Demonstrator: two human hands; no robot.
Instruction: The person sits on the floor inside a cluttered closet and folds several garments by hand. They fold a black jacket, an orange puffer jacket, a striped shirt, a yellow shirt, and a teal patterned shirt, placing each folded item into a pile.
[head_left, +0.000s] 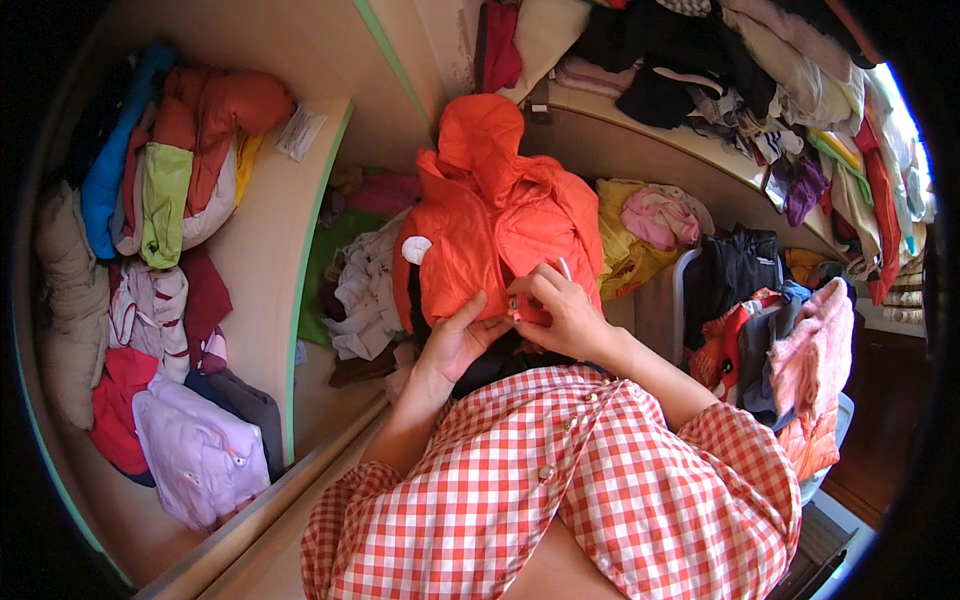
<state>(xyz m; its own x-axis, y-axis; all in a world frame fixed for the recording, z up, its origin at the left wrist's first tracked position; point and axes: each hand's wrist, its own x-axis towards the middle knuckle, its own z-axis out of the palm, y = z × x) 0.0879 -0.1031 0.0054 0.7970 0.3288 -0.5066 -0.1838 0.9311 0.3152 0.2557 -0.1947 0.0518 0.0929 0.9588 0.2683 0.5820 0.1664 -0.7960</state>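
Note:
An orange-red hooded jacket (457, 232) lies in front of me, its hood pointing away and its front facing up. A round white patch (416, 250) shows on its left part. My left hand (463, 341) is at the jacket's lower edge, with the thumb on the fabric. My right hand (551, 311) pinches the lower edge near the front opening, where a small fastener seems to sit between the fingers. A thin white item, perhaps a tag or stick, shows above my right fingers. Dark cloth lies beneath the jacket's lower edge, close to my shirt.
On the left, a shelf (262, 247) holds folded clothes, among them a lilac padded jacket (202, 450). Grey-white crumpled cloth (367, 289) and a yellow garment (630, 240) flank the jacket. At right are a bin of clothes with a pink fuzzy garment (810, 352) and an upper shelf (660, 135).

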